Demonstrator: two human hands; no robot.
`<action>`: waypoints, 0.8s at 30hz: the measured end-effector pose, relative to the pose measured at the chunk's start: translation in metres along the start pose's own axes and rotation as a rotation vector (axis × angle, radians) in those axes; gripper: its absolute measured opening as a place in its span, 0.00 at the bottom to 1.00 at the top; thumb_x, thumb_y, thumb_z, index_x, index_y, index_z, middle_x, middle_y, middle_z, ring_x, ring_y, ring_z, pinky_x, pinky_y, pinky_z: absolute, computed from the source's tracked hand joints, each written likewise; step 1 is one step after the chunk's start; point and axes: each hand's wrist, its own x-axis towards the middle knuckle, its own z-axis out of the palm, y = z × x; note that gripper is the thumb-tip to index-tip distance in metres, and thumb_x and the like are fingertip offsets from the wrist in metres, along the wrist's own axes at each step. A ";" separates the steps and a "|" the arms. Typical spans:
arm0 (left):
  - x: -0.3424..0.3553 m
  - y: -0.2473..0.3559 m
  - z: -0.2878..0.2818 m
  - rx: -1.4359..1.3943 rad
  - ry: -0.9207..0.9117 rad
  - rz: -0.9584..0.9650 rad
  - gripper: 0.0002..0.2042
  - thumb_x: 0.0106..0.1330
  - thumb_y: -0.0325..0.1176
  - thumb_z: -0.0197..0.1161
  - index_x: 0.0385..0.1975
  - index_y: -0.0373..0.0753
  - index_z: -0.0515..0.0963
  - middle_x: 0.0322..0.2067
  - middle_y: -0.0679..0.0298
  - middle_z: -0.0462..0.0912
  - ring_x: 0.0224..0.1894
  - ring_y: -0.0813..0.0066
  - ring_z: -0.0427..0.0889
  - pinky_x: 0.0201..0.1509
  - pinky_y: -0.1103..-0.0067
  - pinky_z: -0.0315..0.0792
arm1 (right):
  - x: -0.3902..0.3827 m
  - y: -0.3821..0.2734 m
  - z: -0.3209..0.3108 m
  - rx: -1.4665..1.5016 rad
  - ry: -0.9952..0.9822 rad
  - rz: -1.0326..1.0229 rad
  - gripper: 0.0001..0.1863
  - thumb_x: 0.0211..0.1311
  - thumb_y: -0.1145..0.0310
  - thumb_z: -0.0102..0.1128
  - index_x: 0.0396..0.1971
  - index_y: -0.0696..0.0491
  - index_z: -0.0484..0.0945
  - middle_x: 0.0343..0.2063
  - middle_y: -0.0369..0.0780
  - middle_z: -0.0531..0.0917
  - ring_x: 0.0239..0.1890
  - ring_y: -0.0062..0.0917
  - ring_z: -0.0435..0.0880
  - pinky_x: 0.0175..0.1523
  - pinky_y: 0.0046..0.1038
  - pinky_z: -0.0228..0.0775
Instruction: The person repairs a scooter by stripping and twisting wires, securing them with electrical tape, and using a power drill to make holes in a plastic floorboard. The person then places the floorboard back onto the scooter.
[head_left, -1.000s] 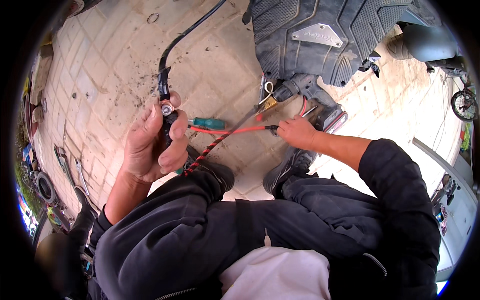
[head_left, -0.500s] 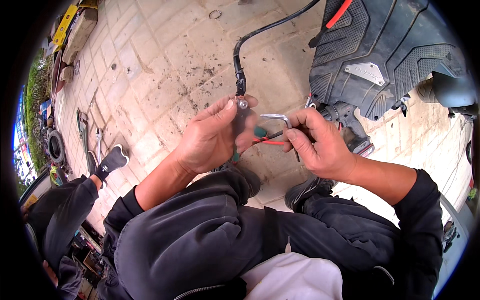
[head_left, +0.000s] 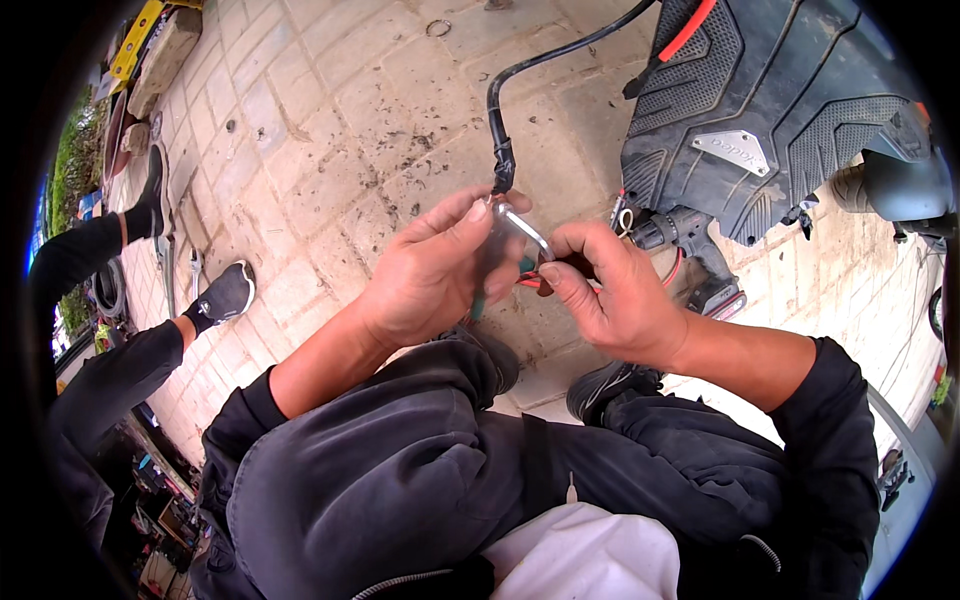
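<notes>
A black cable (head_left: 494,105) comes down from the top, and its end is wrapped in black tape (head_left: 504,172). My left hand (head_left: 430,268) pinches the bare end below the tape, where a small bolt sits between thumb and fingers. My right hand (head_left: 625,300) is closed on a bent silver hex key (head_left: 528,232). The key's far end reaches the bolt at my left fingertips; whether it sits in the head is too small to tell. A blurred dark piece and a bit of green show under my left palm, partly hidden by the fingers.
A black scooter footboard (head_left: 690,110) with a red cable (head_left: 688,30) lies at the upper right. A cordless drill (head_left: 690,240) rests on the paving beside it. Wrenches (head_left: 196,272) lie at the left near another person's shoe (head_left: 226,292).
My right hand has moved slightly left and turned the hex key, bringing its end to the bolt. My left hand still holds the cable end. Another leg has come into view at the left.
</notes>
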 end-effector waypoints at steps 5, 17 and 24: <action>-0.002 0.000 0.003 0.025 0.034 0.019 0.16 0.76 0.39 0.45 0.53 0.34 0.69 0.30 0.62 0.73 0.29 0.75 0.68 0.34 0.78 0.63 | 0.001 -0.019 0.006 0.477 -0.049 0.261 0.09 0.70 0.71 0.51 0.45 0.58 0.65 0.34 0.38 0.77 0.36 0.20 0.78 0.42 0.22 0.72; -0.006 0.001 0.005 0.210 -0.094 -0.335 0.29 0.71 0.62 0.39 0.39 0.38 0.73 0.17 0.70 0.64 0.18 0.81 0.58 0.23 0.82 0.53 | 0.005 0.003 -0.005 0.610 -0.697 0.390 0.34 0.72 0.39 0.31 0.22 0.55 0.70 0.18 0.33 0.68 0.21 0.19 0.65 0.29 0.22 0.59; -0.009 0.005 0.005 0.505 -0.071 -0.298 0.27 0.71 0.60 0.44 0.31 0.38 0.74 0.17 0.72 0.66 0.20 0.83 0.60 0.23 0.83 0.54 | -0.008 0.005 0.014 0.377 -0.550 0.208 0.31 0.73 0.45 0.36 0.20 0.56 0.71 0.16 0.39 0.72 0.20 0.29 0.69 0.29 0.30 0.61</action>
